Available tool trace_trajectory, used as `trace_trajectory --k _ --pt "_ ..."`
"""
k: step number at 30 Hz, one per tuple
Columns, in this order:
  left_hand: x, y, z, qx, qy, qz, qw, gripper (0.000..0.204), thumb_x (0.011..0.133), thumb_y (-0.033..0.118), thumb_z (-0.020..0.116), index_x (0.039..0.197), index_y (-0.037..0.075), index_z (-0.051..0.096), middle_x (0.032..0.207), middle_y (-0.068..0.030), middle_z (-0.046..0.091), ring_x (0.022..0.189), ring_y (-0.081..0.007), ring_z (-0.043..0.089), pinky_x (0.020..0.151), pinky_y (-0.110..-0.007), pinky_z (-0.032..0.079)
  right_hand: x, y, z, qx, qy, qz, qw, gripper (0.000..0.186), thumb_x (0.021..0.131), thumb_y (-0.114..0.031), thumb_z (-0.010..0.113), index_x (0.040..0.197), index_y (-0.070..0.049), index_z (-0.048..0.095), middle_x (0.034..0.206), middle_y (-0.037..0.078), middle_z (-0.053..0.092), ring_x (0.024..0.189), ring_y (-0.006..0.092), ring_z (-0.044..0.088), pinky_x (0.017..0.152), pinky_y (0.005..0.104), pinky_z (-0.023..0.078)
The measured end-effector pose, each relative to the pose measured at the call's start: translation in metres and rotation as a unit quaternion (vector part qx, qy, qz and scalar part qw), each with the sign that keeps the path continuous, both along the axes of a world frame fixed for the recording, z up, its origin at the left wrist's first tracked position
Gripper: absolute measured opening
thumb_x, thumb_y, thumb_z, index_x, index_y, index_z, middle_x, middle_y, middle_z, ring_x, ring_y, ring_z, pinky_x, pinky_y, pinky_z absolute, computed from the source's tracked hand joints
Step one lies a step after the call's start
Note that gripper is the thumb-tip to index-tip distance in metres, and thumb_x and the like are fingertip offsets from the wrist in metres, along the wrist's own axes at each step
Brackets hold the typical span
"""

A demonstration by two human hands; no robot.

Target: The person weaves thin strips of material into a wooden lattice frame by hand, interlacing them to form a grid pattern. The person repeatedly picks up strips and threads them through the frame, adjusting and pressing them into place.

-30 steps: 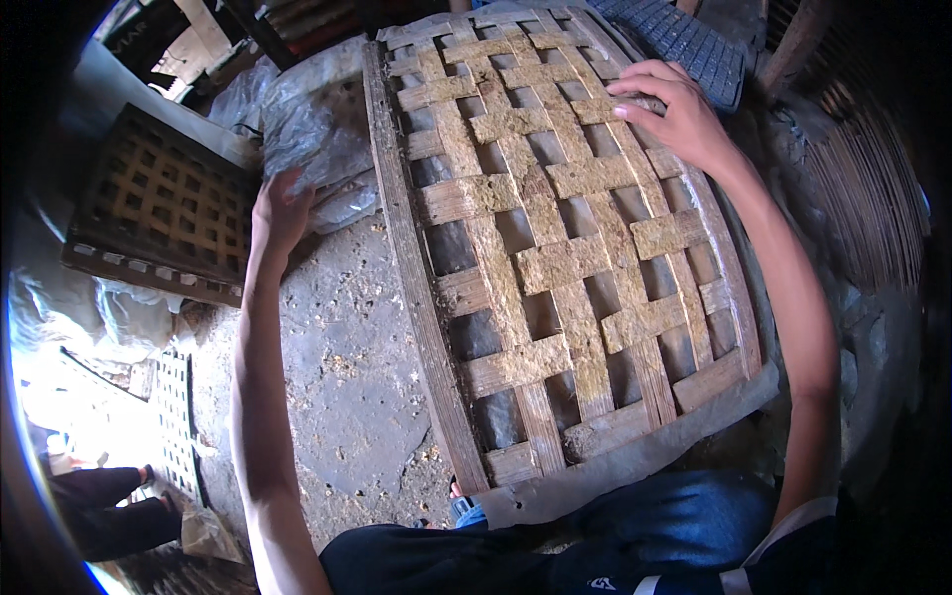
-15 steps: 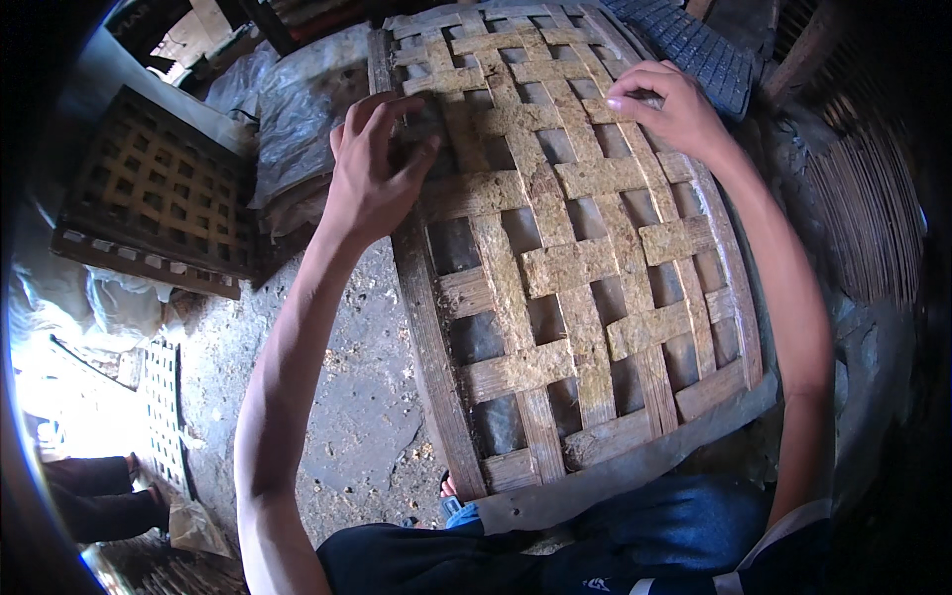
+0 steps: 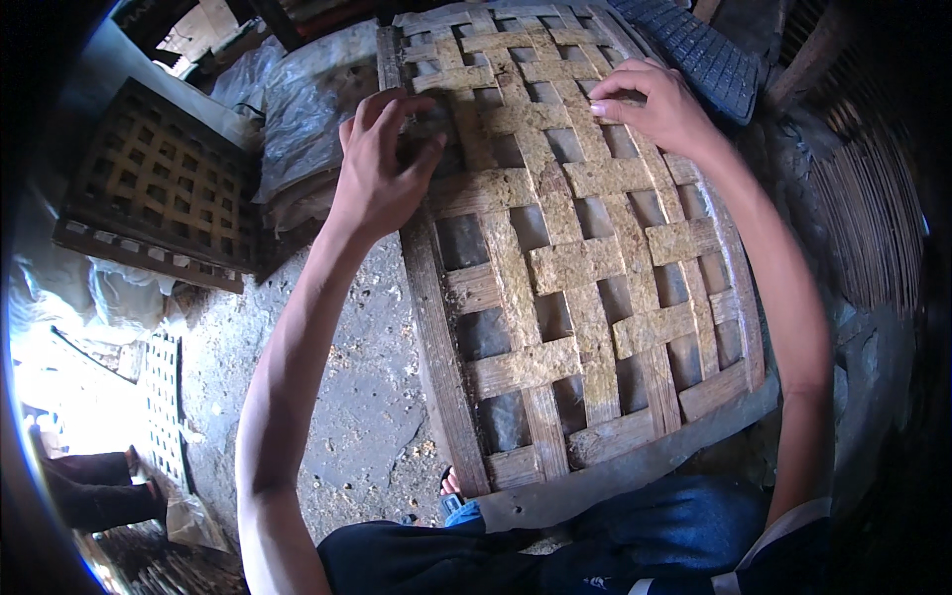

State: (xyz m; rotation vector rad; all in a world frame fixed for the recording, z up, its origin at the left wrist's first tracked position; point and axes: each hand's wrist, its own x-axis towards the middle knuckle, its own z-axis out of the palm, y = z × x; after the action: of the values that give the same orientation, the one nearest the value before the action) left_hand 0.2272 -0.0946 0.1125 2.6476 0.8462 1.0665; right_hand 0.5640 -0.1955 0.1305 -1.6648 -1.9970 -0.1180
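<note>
A framed lattice of woven flat bamboo strips [image 3: 580,268] lies before me, its strips stained yellowish and rough. My left hand [image 3: 387,169] is over its far left part, fingers curved and thumb held apart, with a dark shadow beside it; nothing shows in its grip. Over the right part, my right hand [image 3: 659,109] is bent with thumb and fingertips brought close together near a strip. Whether anything small is between those fingertips cannot be made out. Grey sheeting [image 3: 595,466] shows under the lattice and beyond its near edge.
Similar lattice frames [image 3: 164,169] lean at the left, beside plastic-covered stacks [image 3: 312,109]. A blue textured tray [image 3: 699,55] is at the far right, above a bundle of thin sticks [image 3: 868,218]. Another person's legs [image 3: 94,486] show at lower left, beside the littered floor [image 3: 362,387].
My right hand has shifted slightly left, its thumb and fingertips drawing closer together. My left hand has moved slightly to the right. The lattice sits slightly further right in view.
</note>
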Motion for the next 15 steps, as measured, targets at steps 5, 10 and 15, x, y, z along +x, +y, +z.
trace_trajectory --k 5,10,15 --pt "0.0006 -0.0004 -0.0004 -0.015 -0.007 -0.009 1.0 0.039 0.088 0.029 0.068 0.122 0.011 0.064 0.135 -0.0166 0.053 0.13 -0.035 0.045 0.111 -0.046 0.03 0.0027 0.003 -0.0053 0.024 0.0 0.02 1.0 0.017 0.087 -0.02 0.076 0.096 -0.006 0.075 0.092 0.006 0.07 0.093 0.0217 0.064 0.089 0.0354 0.048" --pt "0.001 0.0057 -0.0027 0.004 -0.002 -0.011 1.0 0.039 0.087 0.027 0.068 0.122 0.011 0.063 0.136 -0.0176 0.053 0.13 -0.0356 0.046 0.111 -0.046 0.031 0.0044 0.0032 0.0021 0.029 -0.035 0.036 0.998 0.014 0.086 -0.023 0.074 0.094 -0.011 0.075 0.09 0.002 0.07 0.095 0.0203 0.063 0.09 0.0371 0.046" --pt "-0.0023 0.0053 -0.0021 0.007 0.005 -0.009 1.0 0.039 0.087 0.025 0.068 0.123 0.01 0.063 0.137 -0.0183 0.053 0.131 -0.0357 0.046 0.111 -0.046 0.031 0.0025 0.0037 0.002 0.053 -0.065 0.033 0.996 0.013 0.088 -0.025 0.072 0.092 -0.013 0.074 0.09 0.0 0.07 0.097 0.0185 0.062 0.093 0.0369 0.042"
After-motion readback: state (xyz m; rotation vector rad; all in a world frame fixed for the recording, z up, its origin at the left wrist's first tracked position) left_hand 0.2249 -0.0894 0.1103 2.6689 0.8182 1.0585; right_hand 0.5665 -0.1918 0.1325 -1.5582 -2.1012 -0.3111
